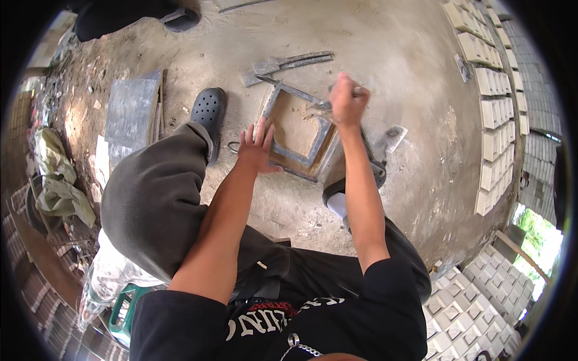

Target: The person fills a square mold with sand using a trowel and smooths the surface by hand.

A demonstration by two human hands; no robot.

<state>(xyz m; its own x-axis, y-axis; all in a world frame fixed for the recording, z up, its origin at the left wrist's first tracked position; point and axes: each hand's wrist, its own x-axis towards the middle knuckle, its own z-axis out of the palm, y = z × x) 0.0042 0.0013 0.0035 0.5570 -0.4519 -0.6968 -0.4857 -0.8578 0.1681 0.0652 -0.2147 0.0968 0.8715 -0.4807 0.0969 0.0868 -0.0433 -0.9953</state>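
Grey metal frame point(296, 93), flat on the floor point(415, 78), the left hand point(256, 150) spread at its near-left corner, the right hand point(349, 102) wrapped round a dark tool point(324, 106): a hard stroke could skid the frame should those spread fingers slip.

We have open floor point(409, 66) ahead and to the right — our way runs free there as far as the rows of pale blocks point(494, 82). Around the metal frame point(299, 94), room is tighter: dark bars point(307, 61) lie beyond it, our left clog point(208, 109) stands to its left, and our right clog point(378, 174) crowds its near right corner.
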